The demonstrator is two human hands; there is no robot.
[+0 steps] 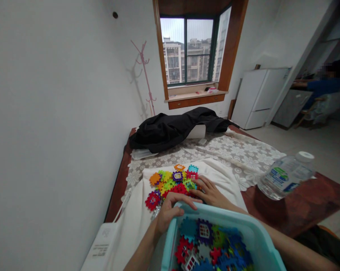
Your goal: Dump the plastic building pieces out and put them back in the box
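Observation:
A light-blue plastic bin point(229, 210) stands close in front of me with many coloured interlocking building blocks point(205, 231) inside. My left hand point(171, 210) grips its far left corner, fingers over the rim. Beyond the bin, a loose pile of the same kind of blocks point(172, 184) in red, yellow, green, orange and purple lies on a white cloth point(219, 171). My right hand point(211, 192) reaches past the bin to the right side of this pile, its fingers apart and touching blocks. Its fingertips partly overlap the blocks, and I see nothing held.
A large clear bottle point(285, 177) with a white cap stands on the table's right side. Black fabric point(172, 128) lies across the far end. A white box point(99, 246) sits at the near left, by the wall. Far right, a person point(322, 88) sits in another room.

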